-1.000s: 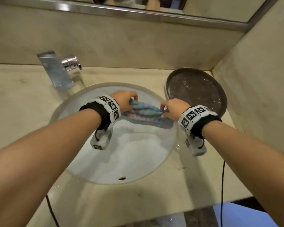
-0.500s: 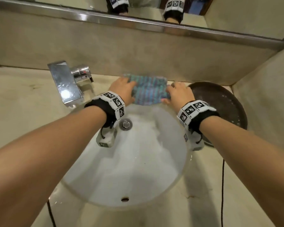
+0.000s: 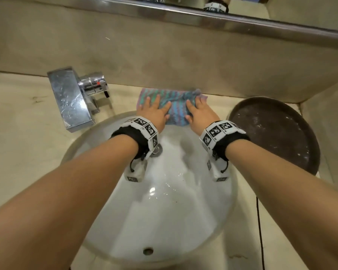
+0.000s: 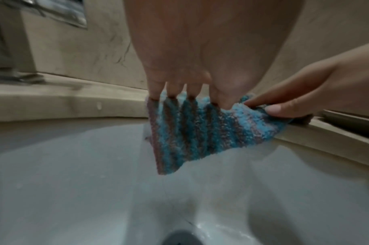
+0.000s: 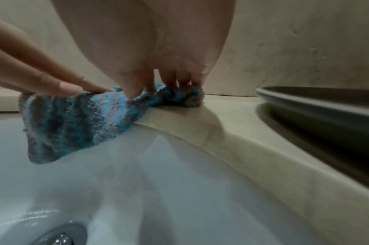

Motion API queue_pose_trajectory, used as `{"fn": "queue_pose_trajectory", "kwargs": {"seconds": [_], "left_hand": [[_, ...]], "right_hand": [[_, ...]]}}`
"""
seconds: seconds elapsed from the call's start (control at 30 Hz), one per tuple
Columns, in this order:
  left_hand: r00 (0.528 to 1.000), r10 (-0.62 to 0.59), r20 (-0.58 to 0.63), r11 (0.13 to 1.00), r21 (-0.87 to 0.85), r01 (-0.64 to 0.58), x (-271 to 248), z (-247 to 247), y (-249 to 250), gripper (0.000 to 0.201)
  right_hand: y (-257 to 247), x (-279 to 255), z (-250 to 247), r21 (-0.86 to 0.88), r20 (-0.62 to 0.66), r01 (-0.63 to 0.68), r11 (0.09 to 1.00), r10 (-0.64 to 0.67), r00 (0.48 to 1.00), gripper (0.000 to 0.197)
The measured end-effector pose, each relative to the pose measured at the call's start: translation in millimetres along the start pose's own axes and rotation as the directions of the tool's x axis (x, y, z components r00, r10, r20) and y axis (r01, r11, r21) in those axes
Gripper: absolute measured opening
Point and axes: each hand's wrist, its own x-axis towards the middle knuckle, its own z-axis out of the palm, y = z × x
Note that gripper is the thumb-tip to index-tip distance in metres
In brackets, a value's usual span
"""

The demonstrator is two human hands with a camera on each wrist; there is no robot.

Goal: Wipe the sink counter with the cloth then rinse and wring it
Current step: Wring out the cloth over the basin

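Observation:
The striped blue, teal and pink cloth (image 3: 176, 114) lies on the beige counter (image 3: 18, 133) behind the white sink (image 3: 164, 221). Its near edge hangs over the rim into the basin. My left hand (image 3: 154, 112) presses flat on the cloth's left half with straight, spread fingers. My right hand (image 3: 198, 111) presses on the right half, where the far end is bunched up. In the left wrist view the left fingers (image 4: 175, 89) lie on the cloth (image 4: 189, 132). In the right wrist view the right fingertips (image 5: 170, 79) rest on the bunched cloth (image 5: 74, 119).
A chrome faucet (image 3: 70, 98) stands on the counter to the left of the cloth. A dark round tray (image 3: 275, 133) sits at the right, close to my right wrist. The wall and the mirror frame (image 3: 203, 18) rise just behind the cloth. The drain (image 3: 157, 151) is below my left wrist.
Both hands carried the cloth from over the basin to the back counter and laid it down. Their grip on its ends gave way to flat pressing.

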Motion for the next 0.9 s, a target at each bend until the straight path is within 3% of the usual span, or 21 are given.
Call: {"fn": "queue_pose_trajectory", "kwargs": {"seconds": [0.23, 0.37, 0.67, 0.77, 0.9], "left_hand": [[0.971, -0.24, -0.001, 0.961, -0.14, 0.238, -17.5, -6.9, -45.9, 0.046], [0.96, -0.281, 0.016, 0.946, -0.161, 0.28, -22.7, -10.9, -47.2, 0.047], [0.992, -0.113, 0.05, 0.991, -0.067, 0.116, -6.4, -5.6, -7.7, 0.058], [0.997, -0.078, 0.001, 0.996, -0.049, 0.078, 0.9, -1.0, 14.1, 0.059], [0.992, -0.014, -0.124, 0.999, -0.051, 0.008, 3.0, 1.7, 30.6, 0.059]], "right_hand": [[-49.1, 31.4, -7.5, 0.036, 0.087, 0.197, 0.98, -0.199, 0.976, 0.069], [-55.9, 33.3, -12.3, 0.056, 0.108, 0.191, 0.98, -0.197, 0.975, 0.072], [16.7, 11.6, -17.3, 0.037, 0.085, 0.026, 0.999, -0.029, 0.996, 0.062], [37.9, 0.0, -17.0, 0.036, 0.021, 0.004, 0.999, -0.004, 1.0, 0.056], [46.4, -8.5, -18.8, -0.018, 0.027, 0.031, 0.999, -0.031, 0.999, 0.04]]}}
